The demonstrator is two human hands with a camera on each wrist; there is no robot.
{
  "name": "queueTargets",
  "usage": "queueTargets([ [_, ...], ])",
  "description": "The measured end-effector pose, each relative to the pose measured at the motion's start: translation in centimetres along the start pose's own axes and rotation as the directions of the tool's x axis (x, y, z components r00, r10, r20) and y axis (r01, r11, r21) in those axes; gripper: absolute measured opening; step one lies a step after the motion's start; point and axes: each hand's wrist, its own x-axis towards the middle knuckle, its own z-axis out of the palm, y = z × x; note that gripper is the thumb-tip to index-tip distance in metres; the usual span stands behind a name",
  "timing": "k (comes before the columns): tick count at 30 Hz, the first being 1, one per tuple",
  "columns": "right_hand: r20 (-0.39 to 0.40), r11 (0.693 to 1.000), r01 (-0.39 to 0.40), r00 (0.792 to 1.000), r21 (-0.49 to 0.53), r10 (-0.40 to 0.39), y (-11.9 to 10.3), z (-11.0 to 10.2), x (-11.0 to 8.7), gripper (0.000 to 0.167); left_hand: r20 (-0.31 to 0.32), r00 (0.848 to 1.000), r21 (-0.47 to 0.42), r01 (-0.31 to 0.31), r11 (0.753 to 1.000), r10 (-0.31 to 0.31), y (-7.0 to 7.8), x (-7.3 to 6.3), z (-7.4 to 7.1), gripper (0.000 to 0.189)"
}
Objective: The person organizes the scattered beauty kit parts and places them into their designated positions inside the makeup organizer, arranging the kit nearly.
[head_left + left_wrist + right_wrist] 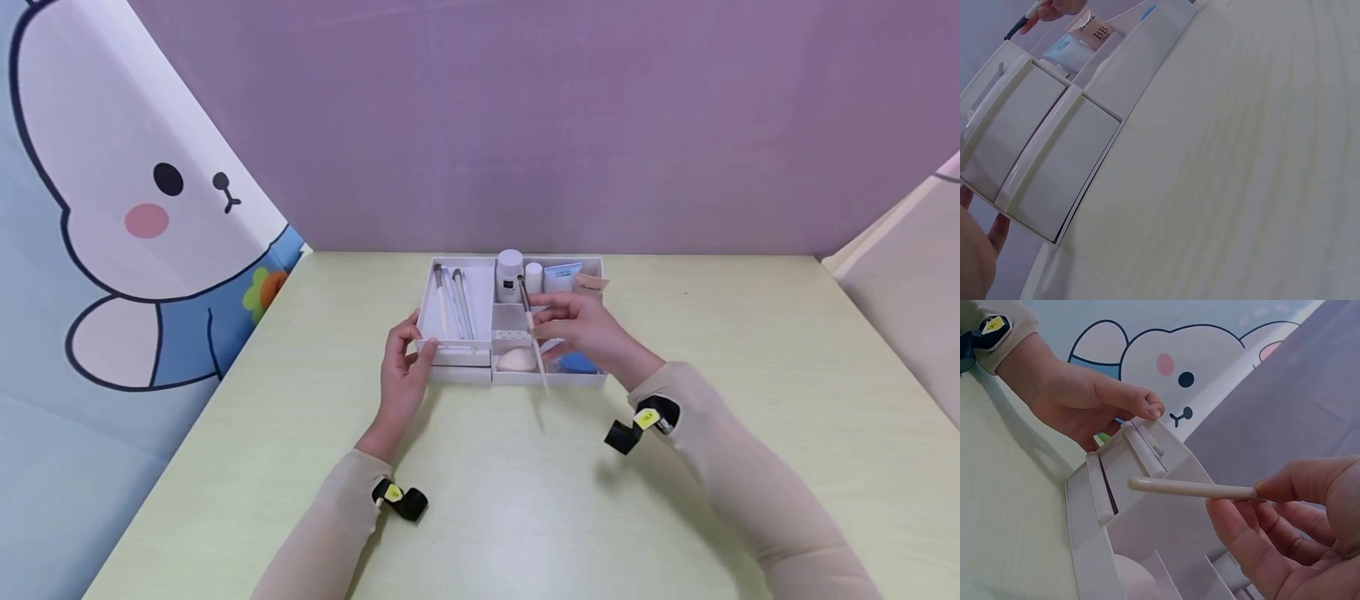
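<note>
A white cosmetics organizer stands on the table, with two drawer fronts stacked at its left, as the left wrist view shows. My left hand grips its front left corner, thumb on the top edge and fingers around the side. Between thumb and fingers of my right hand is a makeup brush, pinched over the organizer's middle. Its dark bristles point up and away; the pale handle slants down toward the front. Several slim brushes lie in the left tray.
In the back right compartments stand a white bottle, a smaller white-capped one, a light blue tube and a pink BB tube. A pale sponge-like piece and a blue item sit in front. Behind the table hangs a purple cloth.
</note>
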Motion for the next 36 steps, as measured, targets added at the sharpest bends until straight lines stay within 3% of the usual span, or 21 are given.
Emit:
queueTargets([
  [11,-0.028,0.997,-0.047,0.998,0.057,0.049,-0.3,1.7,1.6,0.05,-0.007,1.0,-0.011,-0.002,1.0,0.002,0.0,0.0,0.0,0.017],
  [13,-0.036,0.997,-0.055,0.998,0.061,0.057,-0.5,2.1,1.9,0.05,-0.005,1.0,-0.004,0.006,1.0,-0.006,1.0,-0.1,0.1,0.017],
  [15,-0.042,0.996,-0.057,0.997,0.065,0.059,-0.8,2.4,2.2,0.049,-0.005,1.0,0.0,0.016,1.0,-0.016,1.1,-0.1,0.1,0.017],
  [23,-0.038,0.992,-0.022,0.999,0.126,0.027,-1.7,3.5,3.5,0.049,-0.011,1.0,-0.018,0.007,1.0,-0.007,-0.1,0.0,0.0,0.018],
  [36,-0.102,0.992,0.019,0.995,0.123,-0.006,-2.8,4.4,5.8,0.044,-0.013,1.0,-0.024,-0.01,1.0,0.01,0.1,0.0,0.0,0.017],
])
